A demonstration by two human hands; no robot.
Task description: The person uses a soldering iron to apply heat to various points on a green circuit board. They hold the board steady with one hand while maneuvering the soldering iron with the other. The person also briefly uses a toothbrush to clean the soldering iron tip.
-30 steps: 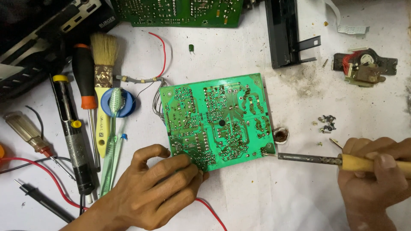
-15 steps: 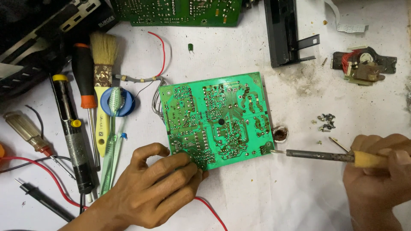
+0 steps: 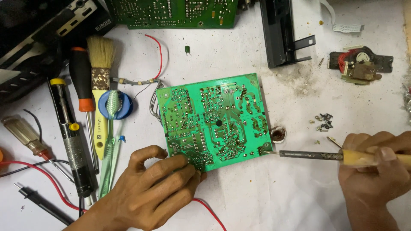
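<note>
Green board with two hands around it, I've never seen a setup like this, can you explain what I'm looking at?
This is one picture from a camera worn on a person's head, looking down at a white worktable. The left hand presses on the near edge of a green circuit board, solder side up. The right hand holds a soldering iron, its tip at the board's near right corner. To the left lie screwdrivers, a brush and a toothbrush. Small screws lie to the right.

White worktable [image 3: 239, 60], stained and dusty near its far edge; even, soft light, faint shadows
</note>
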